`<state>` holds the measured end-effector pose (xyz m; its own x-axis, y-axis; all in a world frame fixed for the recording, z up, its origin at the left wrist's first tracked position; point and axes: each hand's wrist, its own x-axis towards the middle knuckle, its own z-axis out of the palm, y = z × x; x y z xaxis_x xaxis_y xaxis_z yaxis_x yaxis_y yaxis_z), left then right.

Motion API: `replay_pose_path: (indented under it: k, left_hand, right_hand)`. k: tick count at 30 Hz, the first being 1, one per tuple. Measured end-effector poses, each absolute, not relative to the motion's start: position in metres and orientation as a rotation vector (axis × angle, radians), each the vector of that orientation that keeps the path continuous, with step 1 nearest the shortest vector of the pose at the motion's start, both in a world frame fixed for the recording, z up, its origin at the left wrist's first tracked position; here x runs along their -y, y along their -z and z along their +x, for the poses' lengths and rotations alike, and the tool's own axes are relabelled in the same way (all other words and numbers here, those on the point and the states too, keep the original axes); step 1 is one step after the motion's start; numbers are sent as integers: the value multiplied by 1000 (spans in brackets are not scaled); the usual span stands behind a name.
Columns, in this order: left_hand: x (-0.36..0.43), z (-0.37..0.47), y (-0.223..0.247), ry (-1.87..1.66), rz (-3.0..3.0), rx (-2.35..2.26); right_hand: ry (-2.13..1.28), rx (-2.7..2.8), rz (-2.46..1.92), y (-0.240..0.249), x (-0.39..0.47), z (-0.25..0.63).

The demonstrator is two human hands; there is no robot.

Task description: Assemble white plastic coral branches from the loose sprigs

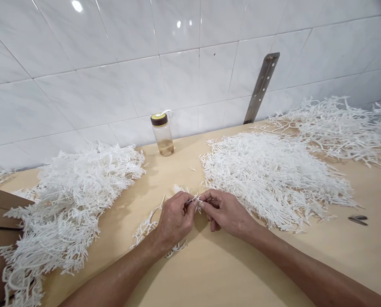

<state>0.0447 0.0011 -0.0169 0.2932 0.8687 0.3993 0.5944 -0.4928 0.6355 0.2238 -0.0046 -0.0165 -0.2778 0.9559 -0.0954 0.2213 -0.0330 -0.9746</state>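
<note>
Left of the clear bottle with a brown-and-yellow lid [165, 143] spreads a tall heap of white, branching sprigs [78, 200]. Nearer the viewer than the bottle, loose white branched strands [146, 224] lie on the pale wood-coloured tabletop [190, 277], partly beneath the left wrist. Nearer than the bottle and rightward, the left hand [176, 214] and right hand [224, 209] pinch a small white forked sprig [196, 198] between them. Right of the bottle lies a broad heap of fine white sprigs [273, 177]; farther right, a small dark slender object [358, 220].
</note>
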Motion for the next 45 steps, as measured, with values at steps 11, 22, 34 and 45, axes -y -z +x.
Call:
replay_pose_path:
  k: [11, 22, 34, 45]
  left_hand:
    - [0, 44, 16, -987, 2195, -1313]
    - [2, 46, 11, -921, 2212, -1296]
    - [-7, 43, 14, -1034, 1618, -1367]
    - [-4, 47, 12, -1053, 1689, -1304]
  right_hand:
    - [-1243, 1537, -1328, 15, 7, 221]
    - [-131, 1902, -1335, 20, 6, 221]
    - [320, 1587, -1438, -17, -14, 290]
    - [-720, 1816, -1379, 0, 12, 225]
